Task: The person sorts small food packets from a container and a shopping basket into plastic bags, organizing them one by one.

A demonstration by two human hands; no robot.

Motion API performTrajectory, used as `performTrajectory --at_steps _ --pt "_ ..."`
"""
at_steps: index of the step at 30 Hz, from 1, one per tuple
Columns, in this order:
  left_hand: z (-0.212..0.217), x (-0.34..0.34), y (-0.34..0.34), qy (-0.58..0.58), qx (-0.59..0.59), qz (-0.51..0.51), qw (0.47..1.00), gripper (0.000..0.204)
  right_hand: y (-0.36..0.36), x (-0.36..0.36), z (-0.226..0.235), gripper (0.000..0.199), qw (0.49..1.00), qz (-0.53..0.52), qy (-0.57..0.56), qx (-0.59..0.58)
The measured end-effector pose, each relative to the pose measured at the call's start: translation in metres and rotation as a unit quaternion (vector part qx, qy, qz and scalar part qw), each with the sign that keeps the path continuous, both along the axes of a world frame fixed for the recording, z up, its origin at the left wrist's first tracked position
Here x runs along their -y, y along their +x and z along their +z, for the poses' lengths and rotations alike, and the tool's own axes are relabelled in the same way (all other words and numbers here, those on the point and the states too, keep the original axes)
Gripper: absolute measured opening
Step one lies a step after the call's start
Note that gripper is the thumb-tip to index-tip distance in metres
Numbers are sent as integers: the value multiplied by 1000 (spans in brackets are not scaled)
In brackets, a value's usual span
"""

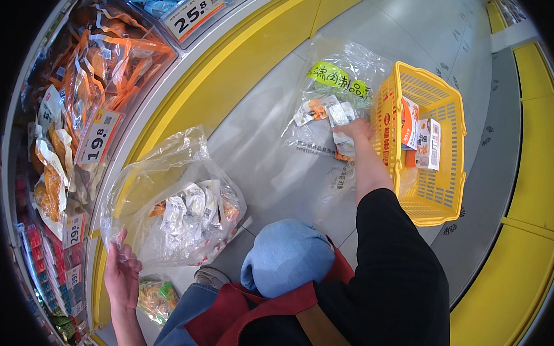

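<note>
My left hand (pixel 123 271) is closed on the rim of a large see-through plastic bag (pixel 138 167), holding its mouth up. Several small white and orange sealed packets (pixel 192 203) lie inside that bag, on the floor in front of me. Farther off, my right arm stretches to a second see-through bag (pixel 328 54) lying flat with a yellow-green label. There, my right hand (pixel 356 130) grips a small white packet (pixel 339 114), its fingertips partly hidden. More packets with orange parts lie beside it. A yellow shopping basket (pixel 388 110) stands right next to this hand, with boxed goods inside.
Shelves with hanging packaged food (pixel 109 60) and price tags (pixel 99 137) line the left, above a yellow base panel (pixel 244 66). Another bag of packets (pixel 157 297) lies beside my shoe. A yellow shelf base (pixel 521 245) runs along the right. My bent knee (pixel 289 257) is between my arms.
</note>
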State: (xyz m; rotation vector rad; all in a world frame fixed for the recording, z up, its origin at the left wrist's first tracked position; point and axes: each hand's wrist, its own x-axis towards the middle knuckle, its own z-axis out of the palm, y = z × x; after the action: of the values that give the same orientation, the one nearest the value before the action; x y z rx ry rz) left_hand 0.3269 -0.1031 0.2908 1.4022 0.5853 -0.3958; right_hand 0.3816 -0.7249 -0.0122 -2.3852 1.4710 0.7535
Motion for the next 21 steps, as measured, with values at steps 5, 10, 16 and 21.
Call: performTrajectory --at_steps 5,10,16,21 --pt "1 0 0 5 -7 9 1000 47 -2 -38 16 101 980 174 -93 -9" --pt "-1 1 1 2 -6 -4 1000 48 -4 -30 1 106 979 195 -38 -38" --pt "-2 5 0 -7 4 -17 1000 50 -43 -32 -19 97 983 27 119 138" --pt "3 -8 -12 15 6 -21 1000 49 -59 -126 63 75 785 46 444 429"
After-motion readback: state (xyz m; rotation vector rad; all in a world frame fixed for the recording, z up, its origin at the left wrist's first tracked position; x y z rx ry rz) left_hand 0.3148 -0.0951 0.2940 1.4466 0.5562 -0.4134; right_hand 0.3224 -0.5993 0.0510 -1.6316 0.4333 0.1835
